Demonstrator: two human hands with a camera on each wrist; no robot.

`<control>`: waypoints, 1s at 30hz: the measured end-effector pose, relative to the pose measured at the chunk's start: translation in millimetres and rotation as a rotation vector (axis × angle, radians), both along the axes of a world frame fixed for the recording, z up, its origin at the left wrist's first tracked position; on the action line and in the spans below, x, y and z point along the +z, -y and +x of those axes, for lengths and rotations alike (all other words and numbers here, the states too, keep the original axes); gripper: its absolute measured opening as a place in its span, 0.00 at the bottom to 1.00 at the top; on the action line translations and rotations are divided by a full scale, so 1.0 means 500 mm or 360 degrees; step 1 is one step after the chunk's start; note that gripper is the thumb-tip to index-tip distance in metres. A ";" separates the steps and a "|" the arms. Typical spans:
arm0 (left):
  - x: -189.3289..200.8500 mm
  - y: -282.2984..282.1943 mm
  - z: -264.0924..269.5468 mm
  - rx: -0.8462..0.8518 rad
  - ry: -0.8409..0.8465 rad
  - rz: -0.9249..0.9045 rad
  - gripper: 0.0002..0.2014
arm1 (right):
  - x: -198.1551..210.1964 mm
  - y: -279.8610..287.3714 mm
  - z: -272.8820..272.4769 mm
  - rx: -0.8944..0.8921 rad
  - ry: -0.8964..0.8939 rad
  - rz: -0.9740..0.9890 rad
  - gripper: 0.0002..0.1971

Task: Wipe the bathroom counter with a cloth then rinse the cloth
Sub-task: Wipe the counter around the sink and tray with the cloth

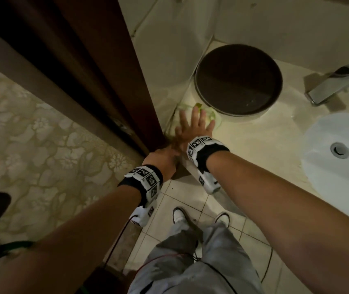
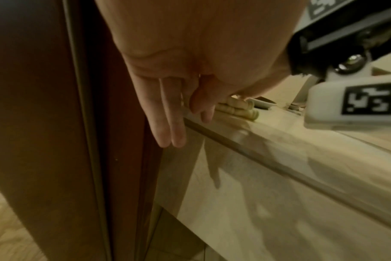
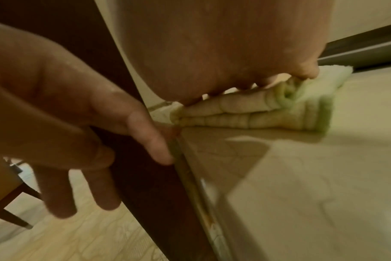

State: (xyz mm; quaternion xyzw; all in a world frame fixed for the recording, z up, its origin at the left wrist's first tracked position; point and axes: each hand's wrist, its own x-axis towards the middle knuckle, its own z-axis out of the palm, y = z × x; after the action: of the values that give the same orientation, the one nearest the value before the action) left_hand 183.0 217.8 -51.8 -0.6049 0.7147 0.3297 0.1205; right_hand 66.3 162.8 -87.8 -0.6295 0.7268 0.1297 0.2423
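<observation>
**Cloth pinned at the surface's left front corner**

Cloth [image 3: 279,113], pale green, folded, lies directly under my right hand [image 1: 194,126] on the surface [image 1: 254,141], close to the door frame [image 1: 105,81]. Long axis runs along the front edge. Right fingers [image 1: 195,112] straight and spread, pressing it flat. Left hand [image 1: 163,160] hangs at the corner edge, fingers [image 2: 167,123] relaxed, together, holding nothing. Basin [image 1: 339,158] lies to the right.

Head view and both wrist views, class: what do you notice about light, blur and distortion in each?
Head view: dim, yellowish, wide-angle bending; the right hand on the cloth is slightly blurred. Left wrist view: soft focus, hand shadows fall across the counter front. Right wrist view: the left hand looms blurred in the foreground.
</observation>
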 end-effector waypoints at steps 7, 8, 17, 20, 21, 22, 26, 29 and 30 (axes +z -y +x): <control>0.012 -0.005 -0.020 -0.0040 0.0035 -0.0097 0.18 | -0.020 -0.026 -0.043 0.0183 0.0034 -0.0122 0.32; 0.014 -0.006 -0.025 -0.0084 0.0052 -0.0102 0.17 | -0.021 -0.032 -0.055 0.0191 0.0052 -0.0125 0.31; 0.010 0.025 -0.061 -0.0197 -0.0026 -0.0054 0.22 | -0.027 -0.154 -0.206 -0.0012 0.0031 -0.0152 0.31; 0.007 0.035 -0.094 -0.0419 0.0024 -0.0018 0.28 | -0.027 -0.202 -0.278 -0.0181 -0.0012 -0.0132 0.32; 0.003 0.039 -0.102 -0.0473 0.0048 -0.0024 0.29 | -0.027 -0.218 -0.306 -0.0253 -0.0036 -0.0121 0.32; 0.000 0.043 -0.109 -0.0495 0.0071 -0.0028 0.30 | -0.027 -0.235 -0.334 -0.0327 -0.0062 -0.0102 0.32; -0.008 0.053 -0.126 -0.0629 0.0241 -0.0029 0.30 | -0.020 -0.295 -0.433 -0.0589 -0.0086 -0.0081 0.32; -0.008 0.053 -0.130 -0.0751 0.0351 -0.0073 0.29 | -0.021 -0.303 -0.432 -0.0655 -0.0126 -0.0107 0.31; -0.014 0.053 -0.129 -0.0754 0.0360 -0.0062 0.30 | -0.022 -0.298 -0.419 -0.0696 -0.0132 -0.0130 0.31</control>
State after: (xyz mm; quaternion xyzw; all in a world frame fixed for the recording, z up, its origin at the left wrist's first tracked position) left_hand 118.4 191.3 -59.0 -0.4560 0.8246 0.2087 0.2618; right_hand -143.0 311.8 -98.9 -0.4603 0.8600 0.0703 0.2090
